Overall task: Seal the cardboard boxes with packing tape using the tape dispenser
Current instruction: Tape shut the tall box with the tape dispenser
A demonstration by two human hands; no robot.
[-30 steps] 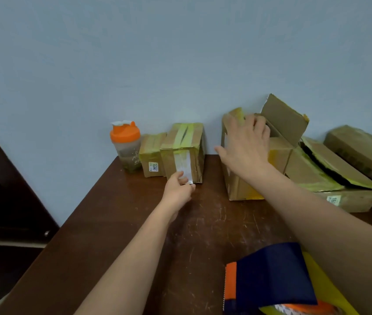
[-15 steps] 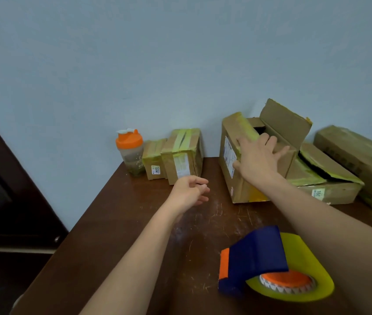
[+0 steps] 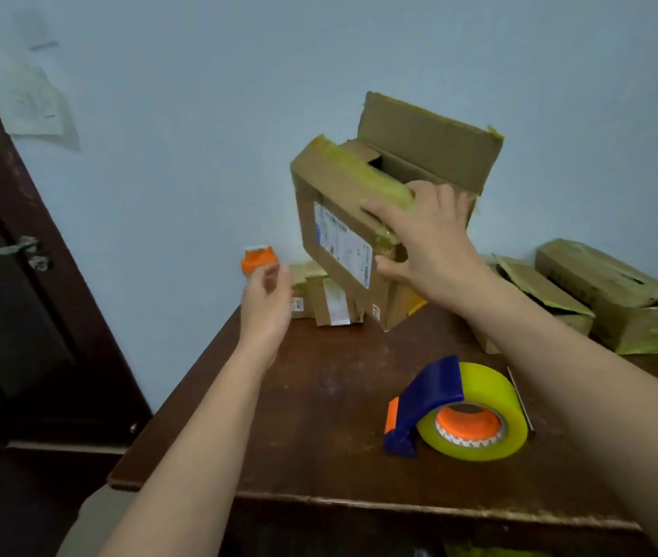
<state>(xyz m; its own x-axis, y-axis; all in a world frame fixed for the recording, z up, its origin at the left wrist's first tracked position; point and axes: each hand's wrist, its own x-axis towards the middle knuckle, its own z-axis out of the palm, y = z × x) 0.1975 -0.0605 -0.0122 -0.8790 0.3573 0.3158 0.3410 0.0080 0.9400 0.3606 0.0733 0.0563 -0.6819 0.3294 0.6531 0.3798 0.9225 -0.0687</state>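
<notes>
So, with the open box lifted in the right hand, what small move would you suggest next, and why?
Probably set the open box down on the bare table beside the tape dispenser. The right hand grips it tilted in the air, its flap up, and the left hand holds nothing, so it could steady it.

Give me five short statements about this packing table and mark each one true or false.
1. The right hand holds the open box tilted above the table. True.
2. The left hand grips the tape dispenser. False: it holds nothing; the dispenser lies on the table.
3. The held box's flaps are taped shut. False: one flap stands up.
4. The bottle has an orange lid. True.
5. The tape roll is red. False: yellow.
</notes>
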